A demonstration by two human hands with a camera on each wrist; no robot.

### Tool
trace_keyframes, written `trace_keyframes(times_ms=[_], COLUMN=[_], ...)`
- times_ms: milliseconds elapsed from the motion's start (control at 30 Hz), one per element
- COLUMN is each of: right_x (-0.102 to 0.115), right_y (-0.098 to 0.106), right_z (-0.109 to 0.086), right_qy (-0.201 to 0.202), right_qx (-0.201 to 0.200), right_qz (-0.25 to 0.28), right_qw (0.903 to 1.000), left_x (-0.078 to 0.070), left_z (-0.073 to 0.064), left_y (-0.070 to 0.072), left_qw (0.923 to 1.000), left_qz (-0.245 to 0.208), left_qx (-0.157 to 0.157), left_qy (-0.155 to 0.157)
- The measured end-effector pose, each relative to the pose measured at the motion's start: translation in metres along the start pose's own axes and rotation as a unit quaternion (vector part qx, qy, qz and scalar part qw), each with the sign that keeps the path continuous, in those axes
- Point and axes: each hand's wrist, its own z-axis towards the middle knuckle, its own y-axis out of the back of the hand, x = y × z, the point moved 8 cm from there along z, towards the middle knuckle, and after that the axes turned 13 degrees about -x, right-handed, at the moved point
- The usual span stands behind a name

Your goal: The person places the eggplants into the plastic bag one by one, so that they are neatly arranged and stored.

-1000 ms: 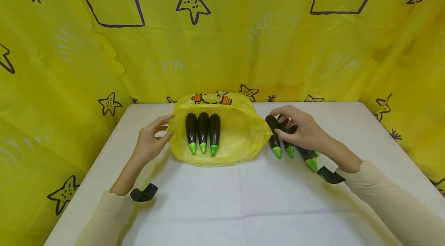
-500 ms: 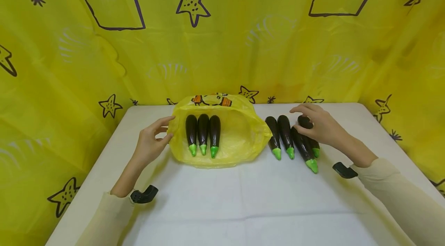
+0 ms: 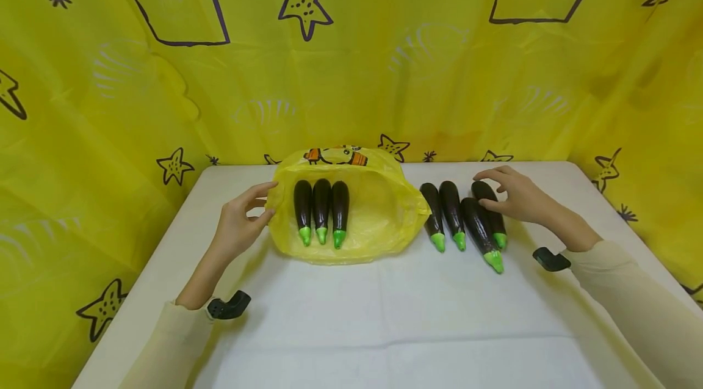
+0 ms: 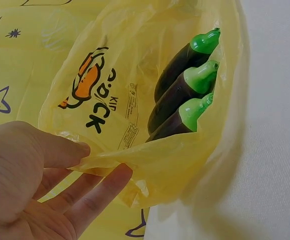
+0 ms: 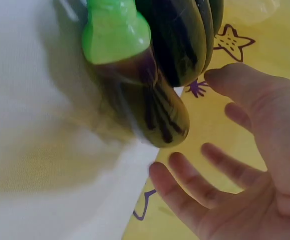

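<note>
My left hand pinches the left rim of a yellow plastic bag, whose mouth gapes toward me. Three dark eggplants with green stem ends lie side by side inside it. In the left wrist view, thumb and fingers lie on either side of the bag's edge. My right hand is over the far end of the rightmost loose eggplant, thumb and fingers spread apart. The right wrist view shows a gap between the fingertips and that eggplant.
More loose eggplants lie to the right of the bag, one resting close against the rightmost. Two others stand nearer the bag's right corner. A white-covered table carries everything, with a yellow patterned curtain behind and at both sides.
My right hand has moved rightward from the bag's right corner, across the loose eggplants, to the rightmost one. My left hand and the bag stay where they were.
</note>
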Motion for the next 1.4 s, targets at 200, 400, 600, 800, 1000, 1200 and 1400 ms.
trace_keyframes(times_ms=[200,400,600,800,1000,1200,1400], right_x=[-0.012,-0.018,-0.02,-0.022,-0.023,-0.024,-0.024], right_y=[-0.005,-0.01,-0.012,-0.012,-0.013,-0.014,-0.015], right_z=[-0.002,-0.005,-0.008,-0.01,-0.009,-0.01,-0.011], right_qy=[-0.04,-0.093,-0.135,-0.143,-0.148,-0.157,-0.16], right_qx=[0.056,0.104,0.138,0.148,0.15,0.15,0.15], right_qz=[0.012,0.044,0.074,0.071,0.076,0.079,0.08], right_qw=[0.9975,0.9892,0.9783,0.976,0.9746,0.973,0.9723], left_x=[0.0,-0.001,0.0,0.001,0.001,0.001,0.002], left_z=[0.001,0.001,0.001,0.001,0.001,0.002,0.001], left_y=[-0.001,-0.002,-0.002,-0.003,-0.003,-0.003,-0.003], left_qw=[1.0,1.0,0.9999,0.9998,0.9999,0.9999,0.9999], left_qz=[-0.001,-0.003,-0.008,-0.007,-0.008,-0.014,-0.013], left_qx=[0.002,0.006,0.009,0.011,0.009,0.007,0.003], left_qy=[0.002,0.006,0.008,0.012,0.009,0.002,-0.002])
